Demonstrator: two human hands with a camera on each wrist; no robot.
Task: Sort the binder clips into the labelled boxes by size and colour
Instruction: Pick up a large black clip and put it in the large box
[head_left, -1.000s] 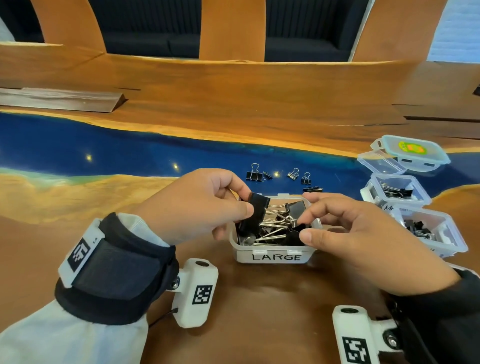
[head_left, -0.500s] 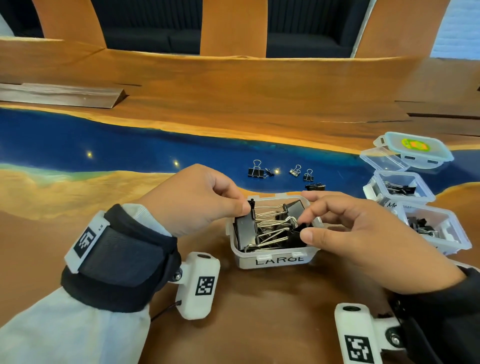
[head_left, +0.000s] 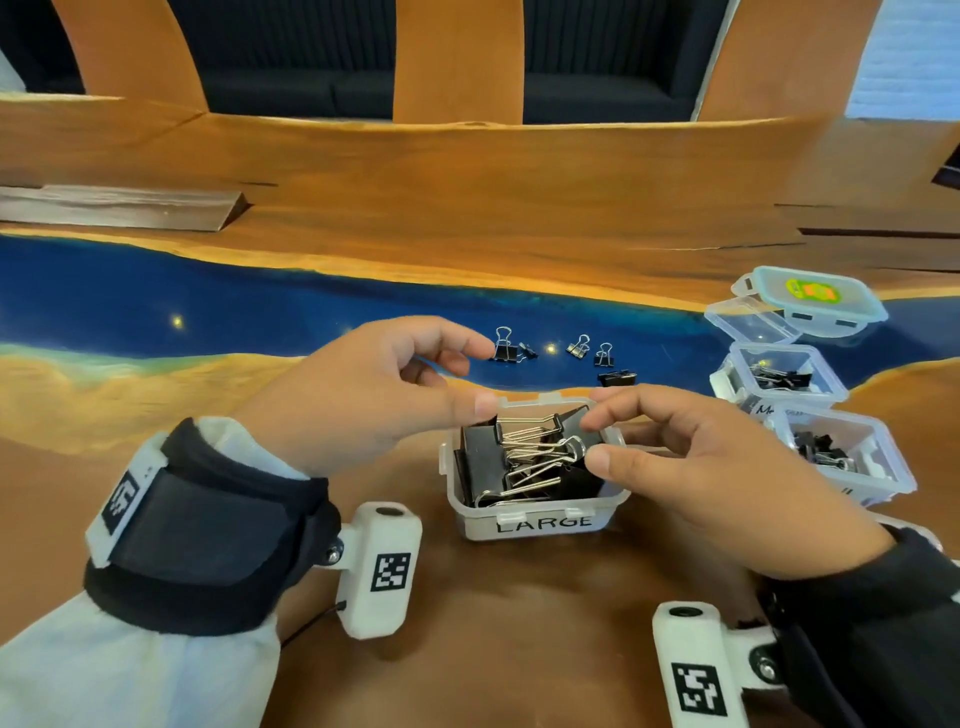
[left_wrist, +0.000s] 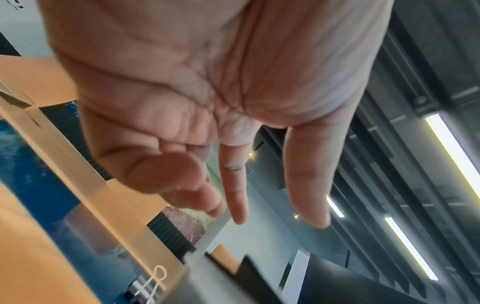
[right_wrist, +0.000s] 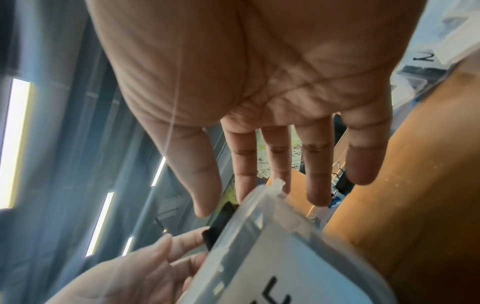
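Observation:
The white box labelled LARGE sits in the middle of the table, packed with large black binder clips. My left hand hovers over the box's left rim with relaxed fingers and holds nothing; the left wrist view shows its bare palm. My right hand hangs over the right rim with straight fingers, thumb near the wire handles, gripping nothing. In the right wrist view the right hand is above the box and a black clip. Several small clips lie on the blue strip behind.
Two more open boxes stand at the right, one behind the other, each holding black clips. Their lids lie behind them. A dark wooden slab rests at the far left.
My left hand lowered the large black clip into the LARGE box, let go and lifted with its fingers spread. The right hand stayed at the right rim and loosened.

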